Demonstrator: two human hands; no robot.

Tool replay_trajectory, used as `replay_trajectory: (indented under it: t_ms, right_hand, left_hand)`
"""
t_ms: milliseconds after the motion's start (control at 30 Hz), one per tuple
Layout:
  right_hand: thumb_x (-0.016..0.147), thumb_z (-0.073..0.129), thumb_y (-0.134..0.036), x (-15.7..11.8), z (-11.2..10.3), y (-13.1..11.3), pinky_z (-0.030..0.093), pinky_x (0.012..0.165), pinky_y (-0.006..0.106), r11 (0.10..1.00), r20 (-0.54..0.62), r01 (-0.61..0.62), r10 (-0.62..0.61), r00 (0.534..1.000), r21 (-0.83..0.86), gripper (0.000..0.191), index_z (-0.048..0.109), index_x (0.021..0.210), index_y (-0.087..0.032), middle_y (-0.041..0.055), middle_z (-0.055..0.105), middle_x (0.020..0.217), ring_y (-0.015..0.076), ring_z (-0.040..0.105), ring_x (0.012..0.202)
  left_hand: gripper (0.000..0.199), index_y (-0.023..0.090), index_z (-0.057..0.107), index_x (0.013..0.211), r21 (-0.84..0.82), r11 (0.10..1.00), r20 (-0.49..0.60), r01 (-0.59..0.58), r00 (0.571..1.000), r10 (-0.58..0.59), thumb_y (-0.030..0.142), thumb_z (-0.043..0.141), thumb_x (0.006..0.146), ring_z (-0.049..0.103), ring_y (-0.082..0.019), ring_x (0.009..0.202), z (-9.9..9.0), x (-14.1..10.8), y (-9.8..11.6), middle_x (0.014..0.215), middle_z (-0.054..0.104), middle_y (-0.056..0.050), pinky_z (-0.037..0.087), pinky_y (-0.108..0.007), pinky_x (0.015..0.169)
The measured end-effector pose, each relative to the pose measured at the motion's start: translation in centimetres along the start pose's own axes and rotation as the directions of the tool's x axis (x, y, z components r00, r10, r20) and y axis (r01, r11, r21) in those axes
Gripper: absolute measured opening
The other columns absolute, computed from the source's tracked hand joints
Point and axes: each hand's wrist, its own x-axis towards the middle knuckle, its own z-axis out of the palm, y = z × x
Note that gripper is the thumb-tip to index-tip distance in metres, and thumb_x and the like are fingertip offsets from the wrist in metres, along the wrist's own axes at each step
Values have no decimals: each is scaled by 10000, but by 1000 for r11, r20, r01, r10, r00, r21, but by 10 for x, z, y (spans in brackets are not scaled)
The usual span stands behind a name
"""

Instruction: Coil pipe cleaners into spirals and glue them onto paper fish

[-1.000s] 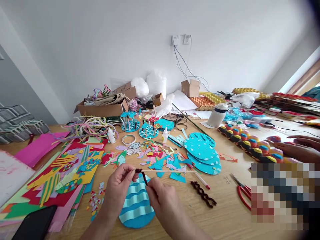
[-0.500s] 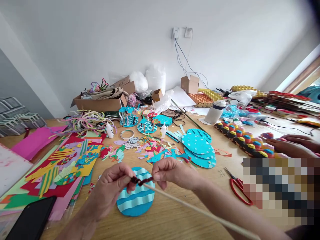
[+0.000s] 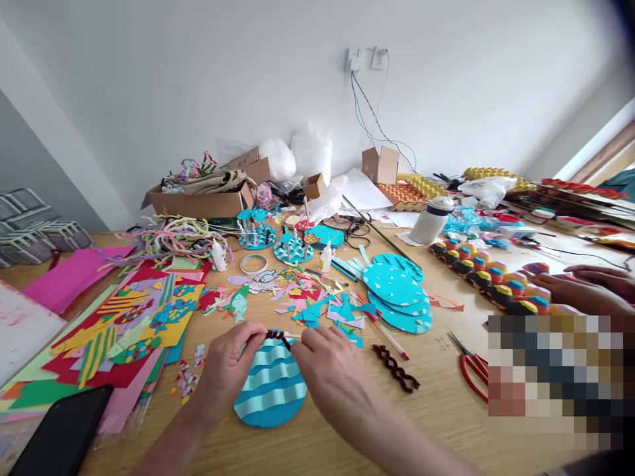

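My left hand [image 3: 231,360] pinches the left end of a dark brown pipe cleaner [image 3: 276,334], which is coiled round a thin wooden stick [image 3: 294,336]. My right hand [image 3: 332,367] is closed on the other end, its back turned up and its fingertips partly hidden. Beneath both hands lies a blue round card [image 3: 270,418] with light blue wavy strips across it. Two or so coiled brown pipe cleaners [image 3: 395,368] rest on the table, right of my right hand.
Red-handled scissors [image 3: 471,370] lie on the right, near another person's hands [image 3: 585,291] and a painted egg tray [image 3: 486,277]. Paper scraps [image 3: 307,291], glue bottles [image 3: 325,258] and blue discs [image 3: 394,284] are beyond my hands. A phone [image 3: 59,430] sits front left.
The stick, which slanted toward the lower right, now lies roughly level between my hands. My right hand has turned over, back up. The coiled pipe cleaners on the table have come into sight.
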Motion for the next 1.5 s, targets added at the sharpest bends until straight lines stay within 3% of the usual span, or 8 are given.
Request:
replay_trajectory:
  t_ms: [167,300,600,700,900,1100,1333,1500]
  right_hand:
    - [799,468,-75,10,-44,39,353,546,218,873,343,-66,-119,932,483,189,584,674,-157,7,597,624,119,542,596]
    - [767,573,-348,9,-16,49,398,512,197,146,406,-383,-208,890,912,200,550,704,-159,-40,552,542,83,510,485]
    - [670,623,-495,5,78,-24,315,377,182,-315,353,-210,518,779,926,358,511,614,-160,-17,583,502,65,452,340]
    - [777,509,-419,4,80,-29,318,390,193,-131,309,-286,557,771,949,285,504,631,-174,-23,556,494,81,458,350]
    - [811,478,-125,-1,38,-3,336,547,229,934,-176,-204,263,949,294,180,552,657,-181,39,605,714,147,536,634]
    - [854,420,-116,10,6,23,351,563,213,946,15,-114,115,993,303,171,521,738,-192,1,597,663,126,538,612]
    - [825,400,-182,13,33,24,317,449,157,491,265,-380,288,920,784,210,434,618,-198,-57,482,486,84,463,466]
    - [844,397,-220,17,24,18,289,484,184,704,116,-328,333,936,630,222,480,640,-196,-33,531,529,104,475,513]
  left_hand:
    - [105,215,643,686,-191,980,322,54,947,11,240,578,764,541,-125,553,-22,-3,16,605,616,19,405,-198,522]
    - [91,202,620,693,-551,785,313,284,942,-121,281,620,739,539,-114,531,-21,-2,21,575,607,24,419,-191,508]
    - [69,193,581,733,-404,890,-75,210,962,-262,260,587,751,560,-120,583,8,4,-10,593,594,38,447,-197,567]
    - [70,200,586,739,-192,973,-132,131,979,-158,248,547,770,583,-137,588,11,1,-16,614,598,30,458,-212,556]
    - [91,206,600,787,188,969,-115,-163,976,187,177,515,801,632,-133,629,4,-4,-12,688,669,9,468,-193,588]
    - [124,219,611,803,152,911,71,-383,924,376,139,517,803,627,-110,632,-13,2,3,711,676,22,460,-164,602]
    - [112,213,598,761,-82,994,183,-67,980,81,233,502,814,579,-135,626,-21,3,0,694,633,10,459,-204,575]
    - [87,224,602,840,-378,901,162,211,974,-159,267,543,792,577,-127,658,-16,4,1,720,605,21,461,-209,614]
